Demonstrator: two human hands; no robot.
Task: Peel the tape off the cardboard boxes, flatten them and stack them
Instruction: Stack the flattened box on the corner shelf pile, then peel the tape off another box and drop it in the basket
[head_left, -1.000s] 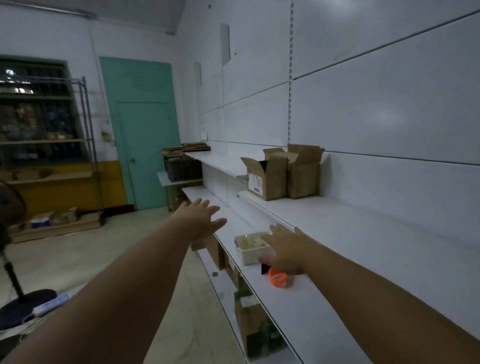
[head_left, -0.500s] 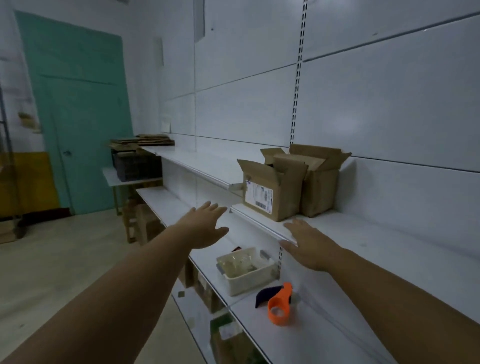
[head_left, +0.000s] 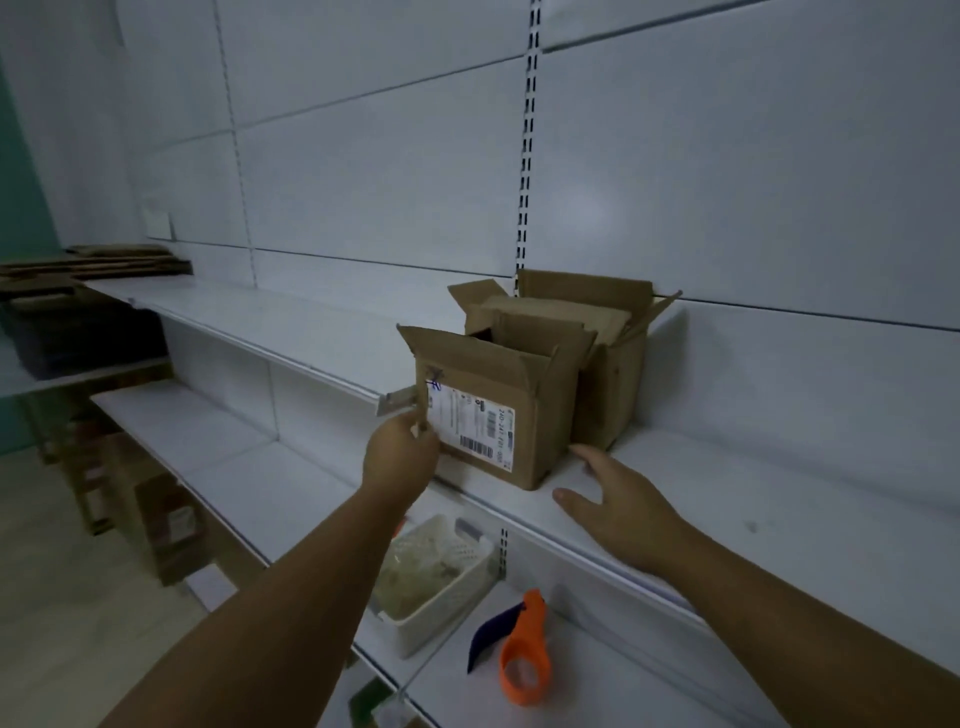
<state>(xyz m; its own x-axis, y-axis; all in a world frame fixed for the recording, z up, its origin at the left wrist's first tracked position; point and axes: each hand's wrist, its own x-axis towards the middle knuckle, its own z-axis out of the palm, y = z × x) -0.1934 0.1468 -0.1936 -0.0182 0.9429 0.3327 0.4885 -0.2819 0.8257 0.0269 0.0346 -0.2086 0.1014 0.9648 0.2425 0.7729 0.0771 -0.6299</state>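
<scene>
Between the pinching fingers of your left hand (head_left: 400, 457) lies the brown labelled cardboard box (head_left: 498, 395) corner; brace it with your spread, empty right hand (head_left: 618, 506), then peel slowly.

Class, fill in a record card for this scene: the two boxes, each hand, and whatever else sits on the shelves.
front box: upright, flaps open, label facing camera
rear box: behind it, flaps open
left hand: pinches front box's left corner; tape or edge unclear
right hand: open, at upper shelf beside front box
lower shelf: basket, orange dispenser
far left: flattened cardboard
</scene>
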